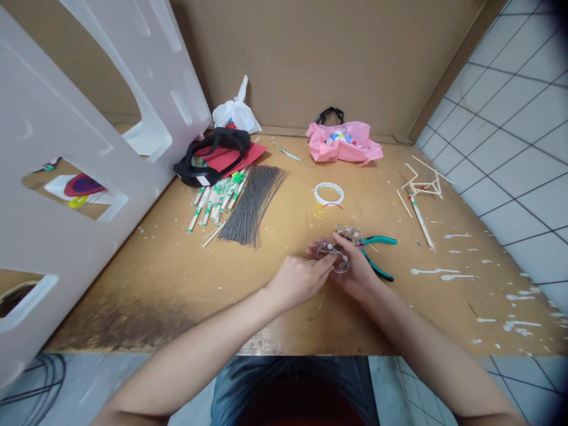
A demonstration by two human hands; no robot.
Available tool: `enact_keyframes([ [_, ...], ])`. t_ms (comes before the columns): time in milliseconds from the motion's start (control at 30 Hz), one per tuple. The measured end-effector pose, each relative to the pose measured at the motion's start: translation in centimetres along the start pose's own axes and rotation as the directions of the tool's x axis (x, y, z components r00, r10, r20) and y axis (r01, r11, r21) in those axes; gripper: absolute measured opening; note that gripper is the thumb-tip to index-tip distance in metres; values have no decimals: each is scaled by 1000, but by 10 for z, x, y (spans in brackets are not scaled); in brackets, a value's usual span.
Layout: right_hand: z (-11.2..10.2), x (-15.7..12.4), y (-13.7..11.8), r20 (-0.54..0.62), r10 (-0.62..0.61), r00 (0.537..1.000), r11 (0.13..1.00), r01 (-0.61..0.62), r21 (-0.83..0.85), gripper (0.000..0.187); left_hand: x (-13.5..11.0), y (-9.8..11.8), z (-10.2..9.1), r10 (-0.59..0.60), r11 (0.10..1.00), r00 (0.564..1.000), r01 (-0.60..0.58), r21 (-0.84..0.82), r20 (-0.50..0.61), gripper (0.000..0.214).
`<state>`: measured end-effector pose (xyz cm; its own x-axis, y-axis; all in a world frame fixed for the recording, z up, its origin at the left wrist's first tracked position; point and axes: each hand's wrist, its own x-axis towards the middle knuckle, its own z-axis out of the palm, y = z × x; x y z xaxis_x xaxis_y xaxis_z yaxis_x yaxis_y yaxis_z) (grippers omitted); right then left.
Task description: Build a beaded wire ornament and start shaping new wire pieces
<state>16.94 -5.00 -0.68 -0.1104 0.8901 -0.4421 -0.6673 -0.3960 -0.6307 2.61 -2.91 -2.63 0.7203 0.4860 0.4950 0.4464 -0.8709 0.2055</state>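
My left hand (298,278) and my right hand (355,269) meet over the middle of the brown work surface (177,266). Both pinch a small tangle of clear wire with tiny lights (339,251). The fingers of each hand are closed on it. Teal-handled pliers (377,251) lie just to the right of my right hand, touching the far end of the tangle. A white tape roll (329,193) and small yellow and red wire loops (323,208) lie beyond the hands.
A bundle of thin grey sticks (255,204) and wrapped chopsticks (218,200) lie at the left. A black strap on red paper (215,155), a white bag (236,113) and a pink bag (342,142) sit at the back. Wooden sticks (419,192) lie right. White panels (66,148) stand left.
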Motion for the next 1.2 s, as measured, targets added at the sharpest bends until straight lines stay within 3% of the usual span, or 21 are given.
enact_keyframes([
  [100,2,-1,7,22,-58,998,995,60,-75,23,2,1,-1,-44,999,992,43,9,119,26],
  [167,2,-2,7,32,-75,997,991,78,-105,23,2,0,-1,-51,999,989,53,-11,138,25],
  [367,0,-2,-5,17,-93,996,990,94,-104,24,0,1,0,-34,989,999,32,-146,-11,23],
  [600,-4,2,-6,-9,-149,989,986,148,-82,17,1,5,-12,-47,978,982,8,-209,-183,17],
  [800,-3,1,-4,-83,-235,968,964,222,-144,18,0,1,-8,-37,959,990,-3,-284,-133,15],
  [1033,-2,1,-3,-178,-455,873,853,369,-368,27,-3,3,-4,-16,951,991,-25,-308,-129,17],
  [1200,-5,0,0,-108,-622,775,645,429,-633,28,0,8,-9,27,989,999,-22,-149,27,20],
])
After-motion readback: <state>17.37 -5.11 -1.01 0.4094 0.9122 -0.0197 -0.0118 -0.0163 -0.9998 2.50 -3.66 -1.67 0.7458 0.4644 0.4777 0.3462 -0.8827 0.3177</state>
